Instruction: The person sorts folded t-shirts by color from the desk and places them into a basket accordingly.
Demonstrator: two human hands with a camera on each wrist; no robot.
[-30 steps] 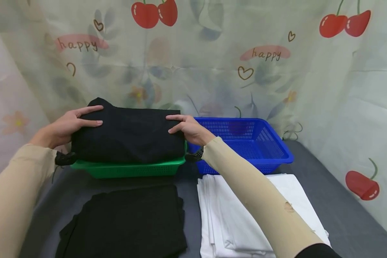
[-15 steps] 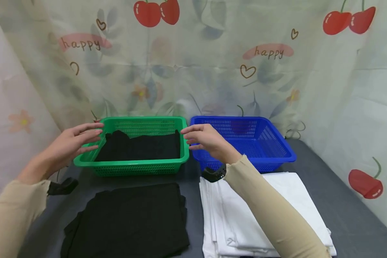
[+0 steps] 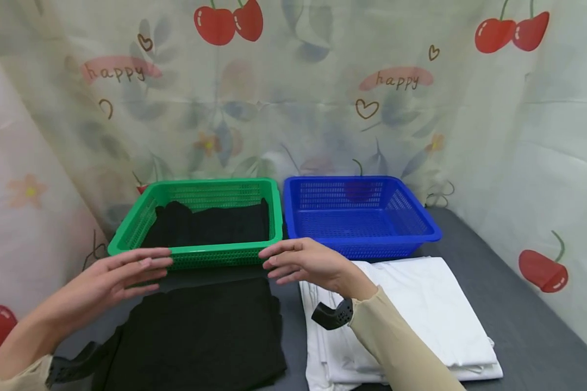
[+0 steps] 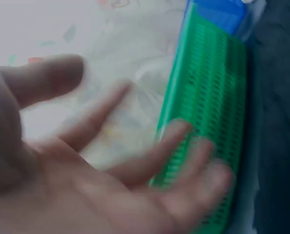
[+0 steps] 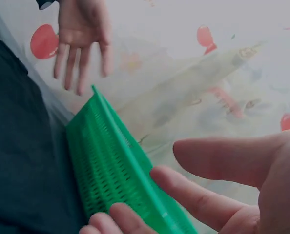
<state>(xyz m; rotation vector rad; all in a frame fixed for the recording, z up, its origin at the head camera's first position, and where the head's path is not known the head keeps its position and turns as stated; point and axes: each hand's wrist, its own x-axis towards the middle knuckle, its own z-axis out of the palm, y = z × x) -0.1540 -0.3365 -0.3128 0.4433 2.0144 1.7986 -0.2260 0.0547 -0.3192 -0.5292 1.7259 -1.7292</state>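
Folded black cloth [image 3: 210, 225] lies inside the green basket [image 3: 225, 251] at the back left. In front of that basket sits a stack of black cloth [image 3: 200, 336] on the table. My left hand [image 3: 102, 285] hovers by the stack's upper left corner, fingers extended, holding nothing. My right hand [image 3: 318, 266] hangs above the gap between the black stack and the white cloth stack [image 3: 416, 320], its fingers loosely straight and free of anything. In the left wrist view the left hand [image 4: 115, 180] is blurred, with the green basket beyond its fingers.
A blue basket [image 3: 362, 222] with nothing in it stands right of the green one, close beside it. A patterned curtain [image 3: 293, 125] hangs behind both baskets. Grey cloth [image 3: 533, 326] covers the table.
Both hands held black cloth over the green basket, then let go of it. The cloth now lies inside. The hands have since drawn back toward me, above the stacks.
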